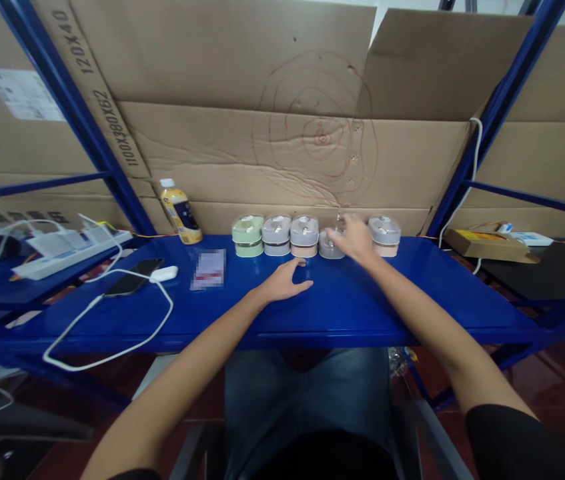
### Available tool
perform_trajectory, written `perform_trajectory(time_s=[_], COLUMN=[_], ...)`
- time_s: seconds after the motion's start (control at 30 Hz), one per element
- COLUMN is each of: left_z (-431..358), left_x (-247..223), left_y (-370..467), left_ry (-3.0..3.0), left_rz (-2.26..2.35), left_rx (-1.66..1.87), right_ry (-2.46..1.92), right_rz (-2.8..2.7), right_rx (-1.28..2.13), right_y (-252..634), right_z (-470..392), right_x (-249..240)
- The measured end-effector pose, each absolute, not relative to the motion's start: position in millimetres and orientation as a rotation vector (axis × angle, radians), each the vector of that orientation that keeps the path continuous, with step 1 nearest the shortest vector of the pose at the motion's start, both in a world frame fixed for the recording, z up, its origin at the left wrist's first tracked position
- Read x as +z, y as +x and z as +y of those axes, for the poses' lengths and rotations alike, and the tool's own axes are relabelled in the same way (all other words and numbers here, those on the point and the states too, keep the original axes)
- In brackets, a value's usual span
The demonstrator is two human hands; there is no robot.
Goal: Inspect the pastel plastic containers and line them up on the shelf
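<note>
Several small round-cornered containers with clear lids stand in a row along the back of the blue table: a green one [248, 235], a grey one [277, 235], a peach-based one [304, 235], a grey one [331, 247] and another peach-based one [385, 235] at the right. My right hand [355, 237] is at the fourth container, its fingers pinching a clear piece above it, too small to make out. My left hand [285, 280] hovers in front of the third container, thumb and fingers apart, holding nothing.
On the blue table [342, 310] lie a flat packet [209, 269], a black phone [135, 278] and a white cable with a plug [164, 273]. A yellow bottle [181, 212] stands at the back left. Cardboard [202, 137] backs the table; blue posts flank it.
</note>
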State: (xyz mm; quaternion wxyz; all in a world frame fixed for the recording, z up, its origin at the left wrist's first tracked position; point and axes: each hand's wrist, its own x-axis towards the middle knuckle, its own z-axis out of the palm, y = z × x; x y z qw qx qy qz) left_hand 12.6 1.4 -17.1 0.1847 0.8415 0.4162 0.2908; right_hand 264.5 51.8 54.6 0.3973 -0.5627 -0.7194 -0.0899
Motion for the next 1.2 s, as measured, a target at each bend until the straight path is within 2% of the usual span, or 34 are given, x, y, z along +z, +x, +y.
perform_trajectory(time_s=[0.17,0.33,0.57,0.7,0.8,0.97,1.07,1.2], left_z=[3,4,2,7,12,4,-2,-4], left_x=[-20,-20,-17,-12,-8,-6,-9,-14], left_y=[13,14,13,5,-2,-3,0,6], left_ry=[2.426,2.451,2.326,2.101,1.969,2.012,2.119,2.182], left_rz=[1.171,1.130,1.133,1.066,0.941,0.801,0.809,0.812], left_rx=[0.837,0.859,0.937,1.160,1.170,0.956,0.891,0.926], right_ry=[-1.631,-1.698,-1.728,-1.389,-1.113,-0.878,-0.856,-0.946], right_rz=[-1.846,-1.845,-1.803,-1.969,-2.218,-2.472,-2.533,-2.487], right_rx=[-0.147,-0.061,0.073,0.272,0.489,0.741,0.718,0.472], right_y=[164,141,179,237,276,296,290,269], right_z=[69,85,57,37,20,3,-1,-10], right_x=[55,51,74,80,67,35,26,25])
